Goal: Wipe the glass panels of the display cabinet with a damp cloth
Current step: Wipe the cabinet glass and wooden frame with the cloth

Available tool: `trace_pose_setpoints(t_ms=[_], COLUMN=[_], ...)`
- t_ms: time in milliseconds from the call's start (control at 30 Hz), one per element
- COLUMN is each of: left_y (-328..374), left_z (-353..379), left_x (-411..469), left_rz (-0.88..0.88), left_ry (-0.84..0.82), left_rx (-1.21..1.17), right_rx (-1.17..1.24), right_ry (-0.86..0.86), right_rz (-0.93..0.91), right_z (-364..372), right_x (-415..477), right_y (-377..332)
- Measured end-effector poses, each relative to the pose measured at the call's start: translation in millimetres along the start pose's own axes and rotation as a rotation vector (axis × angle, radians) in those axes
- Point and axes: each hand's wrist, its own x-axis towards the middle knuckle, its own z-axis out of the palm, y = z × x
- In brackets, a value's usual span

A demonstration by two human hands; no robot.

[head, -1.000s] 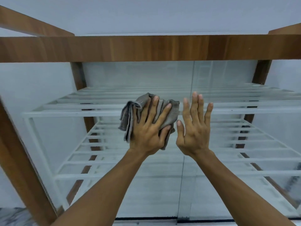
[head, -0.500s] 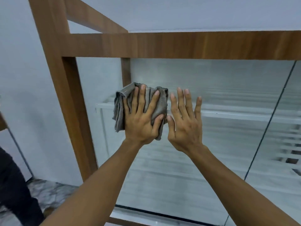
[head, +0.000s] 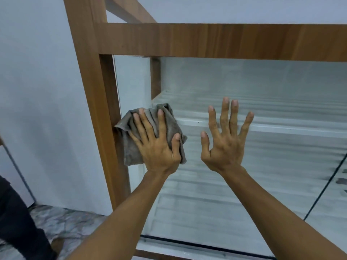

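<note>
Grey cloth [head: 129,147] was pressed on the glass panel [head: 253,184] by the left hand [head: 159,149], fingers straight; at its 3 o'clock the right hand [head: 225,147] was held flat, fingers spread.

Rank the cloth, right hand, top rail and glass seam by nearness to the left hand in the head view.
1. cloth, pressed under the left hand.
2. right hand, just to its right.
3. top rail, above.
4. glass seam, far right.
</note>
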Motion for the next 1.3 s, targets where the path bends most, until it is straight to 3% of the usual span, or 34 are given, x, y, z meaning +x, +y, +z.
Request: trace_pose_setpoints(t_ms=[100, 167, 200, 333, 367, 533, 667, 800, 1033, 1300], left_y=[8, -1, -6, 1, 13, 68, 109, 155, 254, 297], left_z=[2, 1, 0, -3, -2, 9, 17, 33, 59, 75], left_x=[4, 18, 24, 17, 12, 0, -6, -30, -65, -92], left_rz=[0.343, 0.463, 0.416, -0.116, -0.143, 0.265, 0.080, 0.253, 0.355, 0.430], left_ry=[-0.055, -0.030, -0.009, 0.079, 0.065, -0.086, -0.017, -0.054, -0.044, -0.067], left_rx=[-0.004, -0.049, -0.083, 0.011, 0.031, -0.009, -0.003, -0.025, -0.037, -0.078], right_rx=[0.004, 0.018, 0.030, 0.140, 0.182, 0.228, 0.034, -0.030, -0.138, 0.044], right_ry=[0.009, 0.000, -0.009, -0.052, -0.060, -0.077, -0.072, -0.038, -0.024, -0.038], right_rz=[0.000, -0.003, -0.005, -0.037, -0.053, -0.067, -0.020, -0.003, 0.041, -0.041], right_z=[-1, -2, -3, -13, -16, -30, -43, -61, -96, -107], right_x=[0, 0, 0, -1, -1, -16, -49, -72, -105, -120], right_y=[-1, -1, 0, 7, 9, 37, 91, 139, 215, 252])
